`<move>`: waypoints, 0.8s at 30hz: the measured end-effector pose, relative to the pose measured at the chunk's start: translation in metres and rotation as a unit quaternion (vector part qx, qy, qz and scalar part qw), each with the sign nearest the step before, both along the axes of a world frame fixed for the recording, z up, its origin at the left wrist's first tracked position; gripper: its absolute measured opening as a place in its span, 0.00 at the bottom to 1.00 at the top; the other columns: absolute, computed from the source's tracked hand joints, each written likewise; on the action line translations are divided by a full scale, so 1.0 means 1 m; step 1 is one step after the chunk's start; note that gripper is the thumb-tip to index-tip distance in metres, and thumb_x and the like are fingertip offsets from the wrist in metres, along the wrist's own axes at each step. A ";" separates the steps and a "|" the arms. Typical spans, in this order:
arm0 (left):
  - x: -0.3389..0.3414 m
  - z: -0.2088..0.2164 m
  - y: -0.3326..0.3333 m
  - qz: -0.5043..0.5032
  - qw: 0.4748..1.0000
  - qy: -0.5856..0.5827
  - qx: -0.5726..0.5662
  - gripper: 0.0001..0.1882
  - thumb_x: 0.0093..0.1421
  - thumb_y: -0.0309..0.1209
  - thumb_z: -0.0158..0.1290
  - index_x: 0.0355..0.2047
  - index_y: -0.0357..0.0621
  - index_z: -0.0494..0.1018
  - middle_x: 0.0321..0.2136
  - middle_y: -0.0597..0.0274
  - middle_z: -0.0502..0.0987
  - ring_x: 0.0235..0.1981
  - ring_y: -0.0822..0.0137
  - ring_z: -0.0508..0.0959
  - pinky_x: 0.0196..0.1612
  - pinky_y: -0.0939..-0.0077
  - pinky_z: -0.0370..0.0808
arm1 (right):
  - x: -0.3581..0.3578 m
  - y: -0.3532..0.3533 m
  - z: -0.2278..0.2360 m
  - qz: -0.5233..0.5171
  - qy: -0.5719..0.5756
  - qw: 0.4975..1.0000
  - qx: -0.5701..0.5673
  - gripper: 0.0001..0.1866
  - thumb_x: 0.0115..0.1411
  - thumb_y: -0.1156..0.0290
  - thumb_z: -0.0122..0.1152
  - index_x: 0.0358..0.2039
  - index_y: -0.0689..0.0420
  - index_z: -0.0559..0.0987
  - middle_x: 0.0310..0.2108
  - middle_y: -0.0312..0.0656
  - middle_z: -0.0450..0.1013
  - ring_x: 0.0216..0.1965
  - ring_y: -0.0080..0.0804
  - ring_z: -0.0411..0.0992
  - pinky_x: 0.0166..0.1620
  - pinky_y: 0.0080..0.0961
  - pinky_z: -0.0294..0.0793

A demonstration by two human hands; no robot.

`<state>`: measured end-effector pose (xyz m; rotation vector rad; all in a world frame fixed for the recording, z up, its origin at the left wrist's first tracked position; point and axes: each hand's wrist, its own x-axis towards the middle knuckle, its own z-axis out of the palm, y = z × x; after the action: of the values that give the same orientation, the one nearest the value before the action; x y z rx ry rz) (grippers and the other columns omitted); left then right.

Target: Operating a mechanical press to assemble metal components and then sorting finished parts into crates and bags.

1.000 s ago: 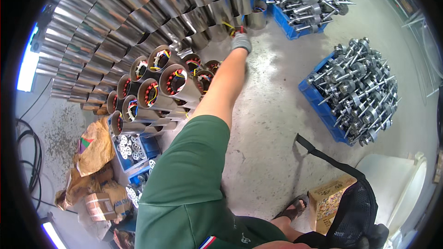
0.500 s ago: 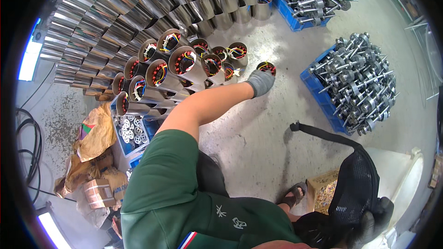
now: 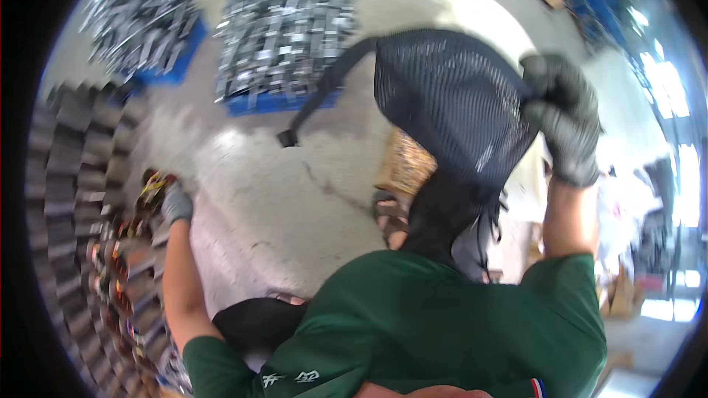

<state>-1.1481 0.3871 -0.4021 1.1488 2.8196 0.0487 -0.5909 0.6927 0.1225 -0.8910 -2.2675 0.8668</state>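
My left hand (image 3: 177,203), in a grey glove, reaches out at the far left. Its fingers are closed on a motor stator (image 3: 152,186) with yellow and red wires; motion blur softens the grip. Below it, more steel-cased stators (image 3: 122,280) stand in a cluster. Held up on the right, my right hand (image 3: 566,121) wears a dark grey glove and pinches the edge of a black mesh piece (image 3: 450,88). A dark strap (image 3: 335,77) trails from that mesh to the left, ending in a small block.
Stacked metal cylinders (image 3: 63,177) line the left side. Shaft-like metal parts (image 3: 284,37) fill a blue crate (image 3: 247,105), with another heaped blue crate (image 3: 171,66) beside it. A cardboard box (image 3: 398,166) stands on the floor near my sandalled foot (image 3: 391,217).
The view has swung to the right, so the crates and stators now appear farther left. My right hand has raised the black mesh piece. My left hand stays at a stator.
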 end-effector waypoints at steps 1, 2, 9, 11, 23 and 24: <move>-0.003 0.002 -0.002 -0.036 0.999 0.030 0.013 0.29 0.62 0.29 0.46 0.65 0.46 0.65 0.57 0.44 0.74 0.57 0.47 0.76 0.58 0.54 0.73 | 0.019 0.002 0.030 -0.017 -0.042 0.999 0.021 0.28 0.49 0.79 0.66 0.54 0.62 0.77 0.34 0.34 0.70 0.34 0.22 0.70 0.40 0.20 0.73; -0.001 0.000 -0.001 -0.032 0.999 0.013 0.006 0.29 0.62 0.29 0.47 0.66 0.47 0.65 0.57 0.43 0.74 0.56 0.46 0.76 0.57 0.54 0.74 | 0.040 0.000 0.060 -0.043 -0.069 0.997 0.019 0.29 0.51 0.77 0.67 0.56 0.61 0.76 0.36 0.35 0.71 0.37 0.23 0.71 0.42 0.20 0.73; -0.005 0.010 -0.007 0.006 0.998 -0.041 -0.044 0.34 0.61 0.33 0.55 0.68 0.51 0.63 0.58 0.41 0.73 0.58 0.45 0.74 0.58 0.53 0.73 | 0.176 0.025 0.166 -0.138 -0.332 0.929 0.083 0.22 0.59 0.79 0.61 0.55 0.59 0.78 0.41 0.39 0.77 0.44 0.27 0.73 0.51 0.29 0.73; -0.004 0.016 -0.010 0.011 0.996 -0.074 -0.048 0.36 0.60 0.33 0.54 0.70 0.49 0.60 0.62 0.43 0.69 0.61 0.45 0.71 0.61 0.56 0.70 | 0.225 0.037 0.173 -0.195 -0.474 0.849 0.131 0.17 0.56 0.81 0.62 0.48 0.61 0.81 0.39 0.40 0.78 0.43 0.26 0.74 0.51 0.27 0.73; 0.014 0.084 -0.022 -0.027 0.984 -0.169 0.056 0.32 0.59 0.34 0.57 0.64 0.42 0.68 0.60 0.44 0.73 0.62 0.46 0.71 0.64 0.59 0.68 | 0.416 0.119 -0.062 0.093 -0.787 0.609 -0.033 0.12 0.52 0.60 0.60 0.33 0.48 0.87 0.28 0.45 0.81 0.31 0.41 0.81 0.36 0.36 0.78; 0.022 0.097 -0.024 -0.042 0.981 -0.157 0.106 0.31 0.60 0.34 0.58 0.64 0.41 0.68 0.60 0.44 0.72 0.63 0.47 0.71 0.65 0.59 0.67 | 0.417 0.124 -0.069 0.117 -0.784 0.609 -0.009 0.11 0.51 0.58 0.62 0.32 0.47 0.86 0.23 0.42 0.79 0.28 0.41 0.79 0.34 0.36 0.78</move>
<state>-1.1257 0.3628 -0.3053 1.1778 2.5306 0.4899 -0.1741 0.8169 0.0539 -1.8110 -3.8653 -0.1179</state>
